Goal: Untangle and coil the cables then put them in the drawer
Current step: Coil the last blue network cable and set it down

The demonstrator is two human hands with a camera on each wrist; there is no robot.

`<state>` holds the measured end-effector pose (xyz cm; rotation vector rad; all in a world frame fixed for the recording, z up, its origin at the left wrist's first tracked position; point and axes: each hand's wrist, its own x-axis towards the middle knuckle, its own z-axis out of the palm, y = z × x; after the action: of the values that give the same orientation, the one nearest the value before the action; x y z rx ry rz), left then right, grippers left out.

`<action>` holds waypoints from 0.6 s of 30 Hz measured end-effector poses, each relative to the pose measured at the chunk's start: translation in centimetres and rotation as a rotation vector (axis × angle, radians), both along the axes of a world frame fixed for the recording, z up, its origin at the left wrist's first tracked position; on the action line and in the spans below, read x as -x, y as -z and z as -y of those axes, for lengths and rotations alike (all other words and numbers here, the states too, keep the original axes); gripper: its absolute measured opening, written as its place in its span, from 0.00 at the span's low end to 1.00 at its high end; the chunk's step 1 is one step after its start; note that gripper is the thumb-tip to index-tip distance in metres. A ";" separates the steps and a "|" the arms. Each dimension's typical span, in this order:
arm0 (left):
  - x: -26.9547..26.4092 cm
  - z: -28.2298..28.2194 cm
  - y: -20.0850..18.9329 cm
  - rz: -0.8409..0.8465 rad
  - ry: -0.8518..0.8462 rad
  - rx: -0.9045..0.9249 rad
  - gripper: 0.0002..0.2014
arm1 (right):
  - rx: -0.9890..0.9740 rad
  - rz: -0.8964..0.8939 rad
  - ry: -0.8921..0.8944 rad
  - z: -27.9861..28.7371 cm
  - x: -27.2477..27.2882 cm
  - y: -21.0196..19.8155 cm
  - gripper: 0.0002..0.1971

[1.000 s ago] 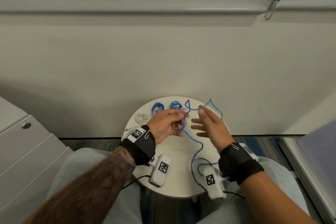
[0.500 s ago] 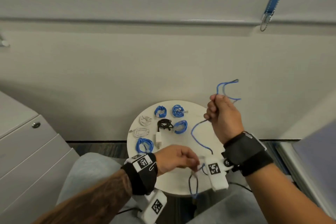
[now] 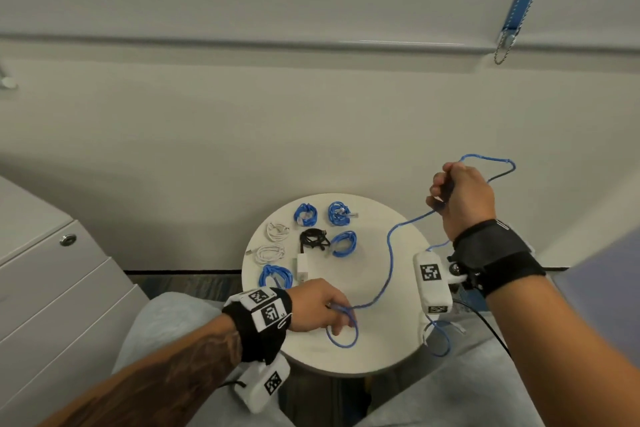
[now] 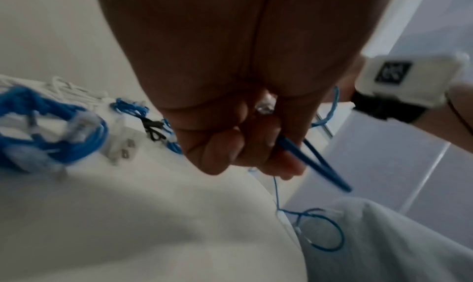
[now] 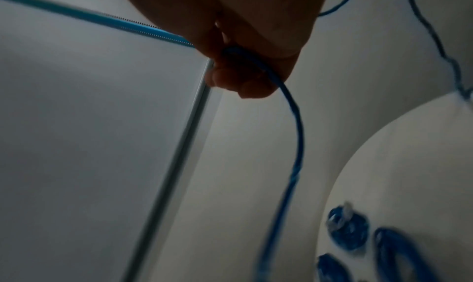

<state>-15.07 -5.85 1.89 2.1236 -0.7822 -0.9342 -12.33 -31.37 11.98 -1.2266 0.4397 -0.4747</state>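
Observation:
A long loose blue cable stretches between both hands above the round white table. My left hand pinches one end of it near the table's front, where a small loop has formed. In the left wrist view the curled fingers grip that blue cable and a clear plug. My right hand is raised over the table's far right edge, fisted round the cable, which loops out behind it. The right wrist view shows the cable hanging down from the closed fingers.
Coiled cables lie on the table's left half: several blue coils, two white ones, a black one and a white charger. A grey drawer cabinet with a lock stands at the left. My lap is below the table.
My right hand has lifted the cable up and to the right. My left hand drew its end down toward the table's front, so the cable now runs stretched out between them.

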 end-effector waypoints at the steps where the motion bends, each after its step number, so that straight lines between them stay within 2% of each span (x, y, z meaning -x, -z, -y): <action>1: -0.2 -0.3 -0.2 -0.026 -0.049 0.018 0.10 | 0.095 -0.038 -0.030 0.2 0.2 0.3 0.09; 3: -0.9 -0.8 -0.7 -0.072 -0.152 0.069 0.11 | 0.346 -0.169 -0.147 0.7 0.5 1.5 0.09; 4: -1.2 -1.0 -1.1 -0.080 -0.184 0.095 0.11 | 0.535 -0.264 -0.243 0.9 0.7 2.2 0.10; 7: -2.2 -1.2 -2.6 -0.055 -0.206 0.163 0.11 | 1.276 -0.628 -0.558 0.9 1.3 4.1 0.11; 8: -2.4 -1.1 -3.1 -0.059 -0.209 0.190 0.13 | 1.471 -0.705 -0.569 0.4 1.7 4.5 0.12; 9: -2.7 -1.0 -3.6 -0.071 -0.213 0.216 0.14 | 1.562 -0.694 -0.534 -0.4 2.1 4.6 0.13; 10: -2.9 -0.9 -3.9 -0.085 -0.220 0.238 0.16 | 1.549 -0.594 -0.506 -1.2 2.5 4.7 0.14; 11: -3.0 -0.7 -4.2 -0.100 -0.225 0.252 0.18 | 1.455 -0.443 -0.524 -2.1 3.0 4.6 0.14; 13: -3.3 -0.4 -4.8 -0.119 -0.232 0.265 0.18 | 1.079 -0.228 -0.702 -4.1 4.1 3.7 0.13; 15: -3.5 -0.3 -5.3 -0.127 -0.251 0.297 0.17 | 0.817 -0.182 -0.914 -5.7 4.9 3.2 0.12; 17: -3.8 -0.3 -5.6 -0.144 -0.295 0.315 0.16 | 0.865 -0.145 -0.977 -6.3 5.1 3.9 0.07; 18: -3.9 -0.4 -5.7 -0.157 -0.316 0.312 0.16 | 0.928 -0.120 -0.947 -6.3 5.0 4.6 0.10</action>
<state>-11.17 -5.49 7.59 1.8095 -0.4613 -0.7446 -17.35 -25.06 7.41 -2.1712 -0.3479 0.2729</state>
